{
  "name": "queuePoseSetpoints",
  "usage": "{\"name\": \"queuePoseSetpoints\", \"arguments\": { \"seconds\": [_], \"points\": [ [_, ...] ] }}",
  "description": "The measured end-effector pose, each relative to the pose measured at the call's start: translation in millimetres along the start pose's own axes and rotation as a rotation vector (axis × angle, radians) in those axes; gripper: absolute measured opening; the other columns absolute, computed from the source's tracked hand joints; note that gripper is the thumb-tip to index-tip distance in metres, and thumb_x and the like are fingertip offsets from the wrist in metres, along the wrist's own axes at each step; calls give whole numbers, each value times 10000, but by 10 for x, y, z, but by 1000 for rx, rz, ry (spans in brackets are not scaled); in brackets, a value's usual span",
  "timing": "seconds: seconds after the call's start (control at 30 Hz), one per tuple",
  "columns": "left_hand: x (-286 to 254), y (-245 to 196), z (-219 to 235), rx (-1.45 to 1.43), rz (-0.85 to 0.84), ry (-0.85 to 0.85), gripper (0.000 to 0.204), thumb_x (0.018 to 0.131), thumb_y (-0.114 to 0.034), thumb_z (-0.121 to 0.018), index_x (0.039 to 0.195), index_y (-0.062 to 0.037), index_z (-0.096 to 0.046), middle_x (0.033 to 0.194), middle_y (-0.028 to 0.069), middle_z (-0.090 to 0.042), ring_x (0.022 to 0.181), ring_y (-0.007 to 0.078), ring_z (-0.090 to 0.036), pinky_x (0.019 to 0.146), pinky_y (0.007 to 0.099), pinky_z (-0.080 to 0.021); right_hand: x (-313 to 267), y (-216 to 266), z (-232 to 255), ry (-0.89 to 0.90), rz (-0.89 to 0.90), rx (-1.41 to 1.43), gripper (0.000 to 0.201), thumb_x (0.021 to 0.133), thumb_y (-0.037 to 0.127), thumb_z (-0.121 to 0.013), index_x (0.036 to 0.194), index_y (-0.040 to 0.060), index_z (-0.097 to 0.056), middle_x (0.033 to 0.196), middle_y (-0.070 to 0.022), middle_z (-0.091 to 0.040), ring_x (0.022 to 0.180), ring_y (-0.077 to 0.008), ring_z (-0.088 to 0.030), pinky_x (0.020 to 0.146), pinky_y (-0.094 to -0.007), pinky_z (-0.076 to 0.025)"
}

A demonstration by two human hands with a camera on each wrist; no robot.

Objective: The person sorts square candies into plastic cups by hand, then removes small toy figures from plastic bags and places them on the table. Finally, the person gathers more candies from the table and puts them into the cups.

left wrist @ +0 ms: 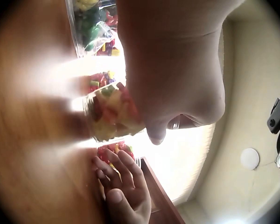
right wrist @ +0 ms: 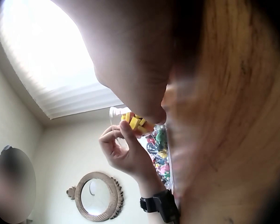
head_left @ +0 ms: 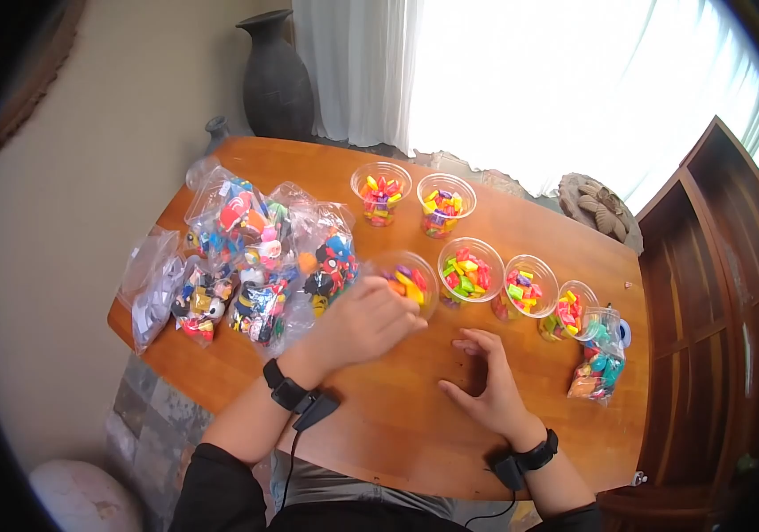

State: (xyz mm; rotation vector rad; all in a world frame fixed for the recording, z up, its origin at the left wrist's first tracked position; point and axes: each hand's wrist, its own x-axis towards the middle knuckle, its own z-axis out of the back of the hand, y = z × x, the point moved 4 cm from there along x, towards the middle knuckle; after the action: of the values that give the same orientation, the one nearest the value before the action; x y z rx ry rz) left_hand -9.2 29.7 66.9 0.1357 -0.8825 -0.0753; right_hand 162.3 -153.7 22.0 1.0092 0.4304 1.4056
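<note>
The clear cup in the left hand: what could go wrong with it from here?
Its fingers might lose their grip: the left hand alone holds the clear cup, so its colorful pieces could spill. Also, the neighboring cup looks close enough to get bumped.

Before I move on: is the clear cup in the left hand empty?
Not empty: colourful pieces show inside the clear cup the left hand holds. How full it is, I cannot tell.
</note>
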Motion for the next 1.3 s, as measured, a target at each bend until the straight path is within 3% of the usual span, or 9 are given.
{"name": "queuePoseSetpoints", "arguments": {
  "seconds": [0.13,0.17,0.33,0.4,0.43,0.57,0.77,1.07,1.3],
  "points": [
    [28,187,13,-104,205,-34,272,901,-151,-894,1023,-94,-657,1056,9,-722,1037,225,-703,1005,443,-569,48,31,25,-11,27,-21,815,884,68,-916,1548,22,-446,1468,-190,-522,1324,-296,-647,1120,-407,-529],
    [-40,218,-31,-182,237,-3,281,902,-137,-884,1062,-69,-663,1147,54,-726,1127,265,-702,1158,507,-535,45,36,24,-7,25,-33,805,886,57,-909,1545,21,-449,1470,-190,-520,1322,-294,-649,1119,-405,-529],
    [-105,255,-153,-263,219,9,281,966,-87,-817,1201,-71,-664,1319,99,-681,1305,321,-665,1315,563,-385,47,52,7,-8,40,-39,781,887,44,-900,1533,15,-461,1467,-189,-525,1324,-293,-650,1122,-401,-527],
    [-119,344,-213,-657,663,-22,291,1008,0,-740,1275,-81,-659,1407,122,-636,1447,374,-589,1335,579,-333,23,37,0,-1,40,-35,777,886,43,-900,1529,14,-465,1465,-188,-527,1327,-292,-649,1124,-400,-526],
    [-155,345,-236,-400,393,57,392,997,90,-648,1361,-56,-627,1511,157,-569,1531,407,-512,1356,590,-270,18,19,-3,-2,35,-37,774,884,37,-899,1526,14,-468,1462,-187,-531,1327,-291,-649,1122,-398,-526],
    [-152,415,-103,-199,444,19,588,889,119,-616,1454,-37,-570,1564,196,-530,1550,433,-473,1343,614,-269,27,-15,-16,-15,48,-34,763,882,19,-890,1523,15,-477,1451,-183,-541,1329,-289,-647,1116,-390,-525],
    [-224,751,194,237,706,-17,590,934,-43,-637,1512,15,-535,1515,239,-579,1513,459,-482,1290,605,-345,48,5,12,-3,24,-32,725,895,24,-875,1515,10,-501,1423,-182,-563,1300,-295,-650,1100,-387,-524],
    [-381,806,23,221,740,122,581,925,-197,-666,1437,68,-598,1188,223,-674,1113,383,-641,1034,520,-494,78,38,40,-6,10,-23,680,894,13,-861,1488,6,-531,1387,-191,-598,1267,-311,-644,1083,-392,-531],
    [-327,756,116,167,821,200,397,900,-233,-702,1206,16,-662,1108,185,-654,1062,373,-638,955,508,-492,79,52,33,-7,25,-34,652,885,-11,-850,1464,4,-550,1365,-184,-611,1248,-311,-644,1075,-384,-532]
  ]
}}
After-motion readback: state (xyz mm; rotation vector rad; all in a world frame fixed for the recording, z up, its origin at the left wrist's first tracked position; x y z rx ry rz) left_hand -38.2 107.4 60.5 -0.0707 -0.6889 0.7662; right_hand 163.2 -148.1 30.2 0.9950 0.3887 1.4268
